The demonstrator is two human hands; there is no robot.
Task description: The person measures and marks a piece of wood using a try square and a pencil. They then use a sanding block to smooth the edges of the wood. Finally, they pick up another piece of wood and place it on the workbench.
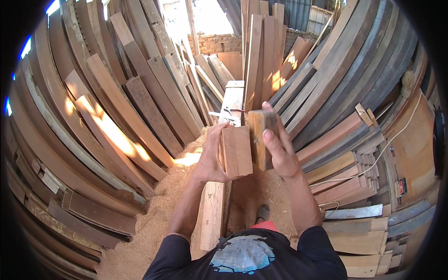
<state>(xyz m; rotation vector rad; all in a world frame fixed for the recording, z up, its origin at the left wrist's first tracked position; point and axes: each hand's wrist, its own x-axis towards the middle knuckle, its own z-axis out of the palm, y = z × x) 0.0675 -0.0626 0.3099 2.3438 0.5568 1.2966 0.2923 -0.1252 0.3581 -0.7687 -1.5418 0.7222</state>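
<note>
My left hand (212,156) is closed around the left side of a reddish-brown wooden block (237,151), which has a line running down its top face like a seam between two pieces. Gripped in my right hand (281,147) is a second wooden block (256,140), yellowish with a dark, stained face, held upright just beside the first. Whether the two blocks touch is hard to make out. Below them runs a narrow wooden beam (212,217). Past my hands, a pale metal piece (226,116) lies across a light board (233,97).
Tall planks (140,98) lean along the left side, and more boards (336,74) lean on the right. Stacked lumber (354,233) fills the lower right, near a pale cord (387,144). Sawdust (135,252) covers the floor. A brick wall (219,43) stands behind.
</note>
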